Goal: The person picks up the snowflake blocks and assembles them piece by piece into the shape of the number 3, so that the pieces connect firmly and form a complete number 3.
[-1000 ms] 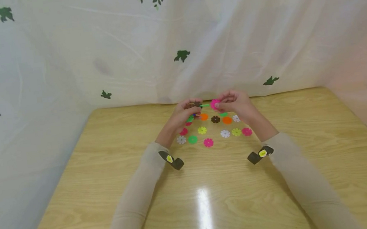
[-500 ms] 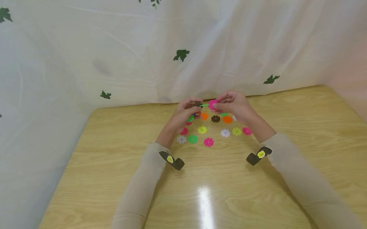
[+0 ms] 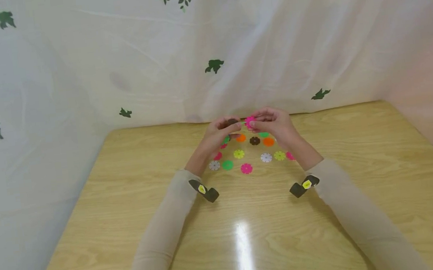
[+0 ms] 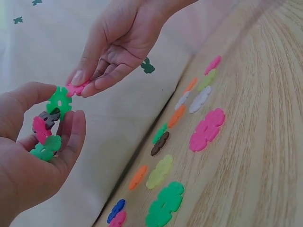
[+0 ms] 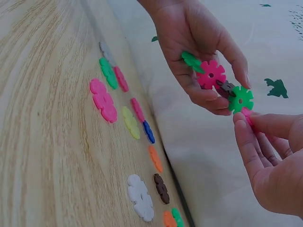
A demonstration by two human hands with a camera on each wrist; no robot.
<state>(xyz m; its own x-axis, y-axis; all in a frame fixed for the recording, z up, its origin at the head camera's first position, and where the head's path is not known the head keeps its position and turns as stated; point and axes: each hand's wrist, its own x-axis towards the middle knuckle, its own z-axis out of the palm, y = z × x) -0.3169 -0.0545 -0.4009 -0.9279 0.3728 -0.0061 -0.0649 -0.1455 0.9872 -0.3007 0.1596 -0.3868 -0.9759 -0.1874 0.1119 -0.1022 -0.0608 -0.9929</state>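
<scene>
My left hand (image 3: 215,136) holds a short chain of notched plastic flower discs, above the far part of the table. In the right wrist view the chain runs from a green disc (image 5: 191,61) through a pink one (image 5: 206,81) and a dark brown one (image 5: 226,87) to a green end disc (image 5: 236,105). My left thumb and fingertips pinch that end disc. Opposite it, my right hand (image 3: 280,126) pinches a pink disc (image 4: 75,89) between thumb and fingers. Its edge meets the green end disc, and my fingers cover much of it.
Several loose flower discs lie flat below my hands, among them a yellow disc (image 3: 239,153), a brown disc (image 3: 254,141), a white disc (image 3: 266,157) and a pink disc (image 3: 246,168). A pale curtain (image 3: 155,80) hangs at the table's (image 3: 165,246) back edge.
My right hand has moved slightly left with the pink disc, narrowing the gap to the chain's green end disc. My left hand has stayed nearly in place.
</scene>
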